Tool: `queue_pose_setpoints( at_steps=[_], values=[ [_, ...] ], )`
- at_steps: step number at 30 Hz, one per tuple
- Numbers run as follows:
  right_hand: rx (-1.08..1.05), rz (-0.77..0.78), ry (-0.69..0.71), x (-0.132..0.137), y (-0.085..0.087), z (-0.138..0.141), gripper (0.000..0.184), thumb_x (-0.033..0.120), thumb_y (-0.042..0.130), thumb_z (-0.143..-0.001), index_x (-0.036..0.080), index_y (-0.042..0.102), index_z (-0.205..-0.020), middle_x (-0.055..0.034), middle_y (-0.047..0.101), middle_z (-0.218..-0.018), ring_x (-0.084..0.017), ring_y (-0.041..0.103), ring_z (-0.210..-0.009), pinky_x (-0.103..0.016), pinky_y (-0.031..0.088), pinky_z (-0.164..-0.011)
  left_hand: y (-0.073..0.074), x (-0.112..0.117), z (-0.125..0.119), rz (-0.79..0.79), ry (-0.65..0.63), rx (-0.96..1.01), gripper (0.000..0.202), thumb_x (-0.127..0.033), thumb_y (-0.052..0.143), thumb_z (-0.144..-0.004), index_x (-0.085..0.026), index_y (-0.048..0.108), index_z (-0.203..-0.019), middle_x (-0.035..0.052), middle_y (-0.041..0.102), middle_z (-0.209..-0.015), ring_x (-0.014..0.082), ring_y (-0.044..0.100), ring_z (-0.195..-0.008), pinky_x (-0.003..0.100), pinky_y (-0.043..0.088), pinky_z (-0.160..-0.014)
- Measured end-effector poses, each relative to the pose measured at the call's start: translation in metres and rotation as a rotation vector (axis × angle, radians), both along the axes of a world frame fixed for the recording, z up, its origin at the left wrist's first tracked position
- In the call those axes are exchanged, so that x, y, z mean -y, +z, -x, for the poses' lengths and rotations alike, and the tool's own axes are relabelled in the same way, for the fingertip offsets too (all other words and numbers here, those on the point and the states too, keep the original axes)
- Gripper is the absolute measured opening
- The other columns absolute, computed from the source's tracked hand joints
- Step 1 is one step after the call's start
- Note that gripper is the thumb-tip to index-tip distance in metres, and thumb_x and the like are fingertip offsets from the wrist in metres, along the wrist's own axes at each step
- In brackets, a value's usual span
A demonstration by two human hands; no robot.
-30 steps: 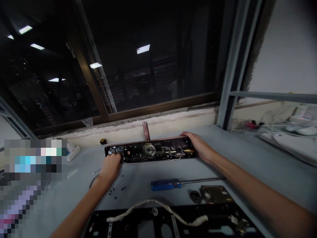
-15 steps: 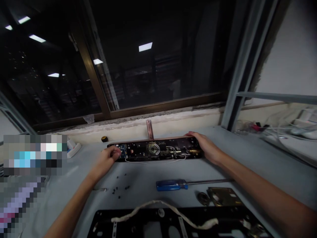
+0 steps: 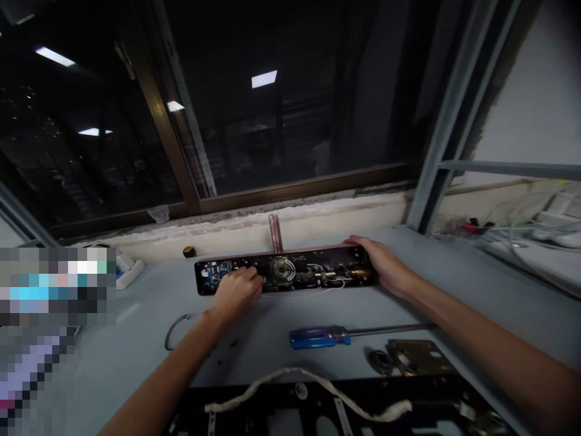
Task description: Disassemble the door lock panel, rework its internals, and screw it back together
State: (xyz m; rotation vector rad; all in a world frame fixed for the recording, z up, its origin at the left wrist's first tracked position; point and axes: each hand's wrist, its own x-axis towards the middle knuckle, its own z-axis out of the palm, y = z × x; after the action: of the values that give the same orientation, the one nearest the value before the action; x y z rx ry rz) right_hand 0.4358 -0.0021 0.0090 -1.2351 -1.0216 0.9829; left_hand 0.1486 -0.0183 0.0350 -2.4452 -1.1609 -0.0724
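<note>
A long black lock body (image 3: pixel 313 272) lies open-side up on the grey table (image 3: pixel 454 290) near the window sill, showing a blue circuit board, a round metal hub and brass parts. My left hand (image 3: pixel 236 289) rests on its left-middle part with the fingers curled down into the mechanism; what they pinch is hidden. My right hand (image 3: pixel 384 263) grips the right end of the lock body, steadying it. A copper-coloured bar (image 3: pixel 275 233) stands up behind the lock.
A blue-handled screwdriver (image 3: pixel 320 336) lies in front of the lock. A brass lock plate (image 3: pixel 420 357) and a round part sit to its right. A black panel (image 3: pixel 290 418) with a white cord lies at the near edge. Small black screws and a wire ring (image 3: pixel 175 330) lie left.
My left hand has moved right along the lock body, from its left end over the circuit board to the middle part. The right hand has stayed on the right end.
</note>
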Motion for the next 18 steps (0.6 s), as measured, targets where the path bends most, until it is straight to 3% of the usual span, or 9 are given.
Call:
queue_pose_setpoints(
  at_steps=[18],
  values=[
    [-0.003, -0.051, 0.018, -0.0029, -0.0013, -0.0028, 0.023, 0.041, 0.054, -0.067, 0.019, 0.061, -0.064, 0.0027, 0.059, -0.062, -0.015, 0.053, -0.069, -0.023, 0.036, -0.063, 0.0059, -0.0016, -0.0102, -0.021, -0.025, -0.144, 0.022, -0.018, 0.040, -0.086, -0.016, 0.062, -0.080, 0.0062, 0.062, -0.080, 0.0201, 0.058, -0.080, 0.028, 0.044, -0.060]
  ],
)
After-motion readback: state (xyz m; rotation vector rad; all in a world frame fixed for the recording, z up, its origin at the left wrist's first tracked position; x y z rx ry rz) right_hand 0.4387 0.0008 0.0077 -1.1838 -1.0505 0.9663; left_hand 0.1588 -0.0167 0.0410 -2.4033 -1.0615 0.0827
